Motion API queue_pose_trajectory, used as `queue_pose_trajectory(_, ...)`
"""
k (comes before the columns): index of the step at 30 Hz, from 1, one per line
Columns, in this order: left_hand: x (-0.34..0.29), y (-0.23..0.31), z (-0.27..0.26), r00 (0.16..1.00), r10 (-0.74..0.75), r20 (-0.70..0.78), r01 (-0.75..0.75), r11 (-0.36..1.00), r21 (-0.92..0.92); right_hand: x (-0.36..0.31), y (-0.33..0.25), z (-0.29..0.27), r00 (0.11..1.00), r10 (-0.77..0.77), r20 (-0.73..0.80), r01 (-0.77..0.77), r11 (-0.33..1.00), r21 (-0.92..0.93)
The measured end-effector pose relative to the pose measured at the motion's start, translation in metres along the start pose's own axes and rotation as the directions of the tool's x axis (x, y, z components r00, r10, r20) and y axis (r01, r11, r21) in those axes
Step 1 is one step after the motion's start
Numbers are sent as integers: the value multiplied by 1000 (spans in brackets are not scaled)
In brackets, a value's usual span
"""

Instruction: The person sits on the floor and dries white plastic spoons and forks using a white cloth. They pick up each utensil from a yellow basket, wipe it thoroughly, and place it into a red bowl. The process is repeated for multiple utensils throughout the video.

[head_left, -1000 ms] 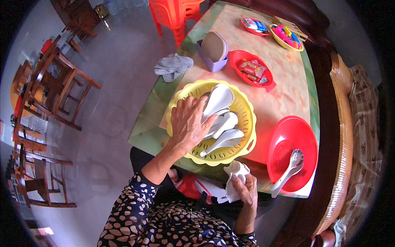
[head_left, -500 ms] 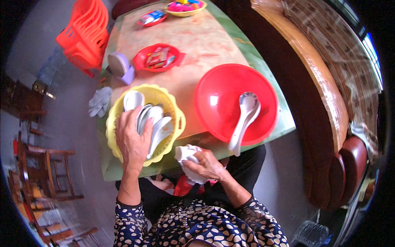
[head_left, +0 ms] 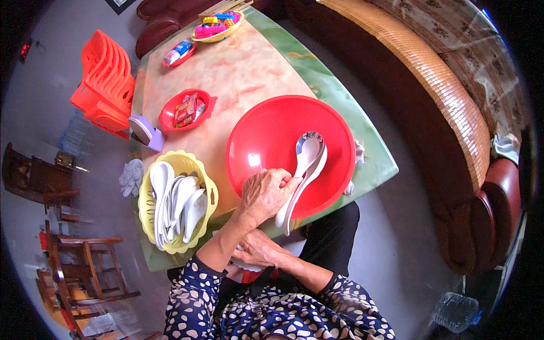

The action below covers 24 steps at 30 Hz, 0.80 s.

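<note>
In the red basin (head_left: pixel 249 130) lie two long white soup spoons (head_left: pixel 309 156), one over the other, their handles across the near rim. My left hand (head_left: pixel 265 194) reaches over my right forearm, its fingers closed at the upper spoon's handle. Below it, my right hand (head_left: pixel 255 249) is closed on a white cloth (head_left: pixel 245 265), mostly hidden by my hands and left arm. A yellow openwork basket (head_left: pixel 145 218) stands at the left near corner of the table, with several white spoons (head_left: pixel 180 195) piled inside.
The marble-patterned table (head_left: pixel 252 73) bears a small red dish of packets (head_left: pixel 188 109), a purple holder (head_left: pixel 146 134), a grey glove (head_left: pixel 132 177) and a basket of toy blocks (head_left: pixel 218 27). Stacked orange chairs (head_left: pixel 106 85) stand left; a wooden-topped sofa (head_left: pixel 447 85) is right.
My left hand has left the spoons in the yellow basket and crossed right to the spoons in the basin. My right hand stays low with the cloth. The view has shifted.
</note>
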<state>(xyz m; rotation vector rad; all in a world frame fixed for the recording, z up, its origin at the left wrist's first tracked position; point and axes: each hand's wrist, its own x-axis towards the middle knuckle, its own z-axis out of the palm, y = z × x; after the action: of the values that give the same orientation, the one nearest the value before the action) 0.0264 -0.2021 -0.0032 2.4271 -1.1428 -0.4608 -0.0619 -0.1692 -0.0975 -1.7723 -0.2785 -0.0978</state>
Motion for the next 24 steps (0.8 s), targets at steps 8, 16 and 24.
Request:
queue_pose_trajectory(8, 16, -16, 13, 988, -37, 148, 99, 891, -443, -3, -7, -7, 997, -73, -17, 73, 997, 3)
queue_pose_trajectory(16, 6, -12, -3, 985, -140, 104, 173, 701, -691, -4, -13, -10, 998, -29, -49, 29, 1000, -6)
queue_pose_trajectory(24, -22, -2, -35, 987, -116, -112, 51, 884, -465, -5, -6, -2, 990, -76, -117, 72, 997, -41)
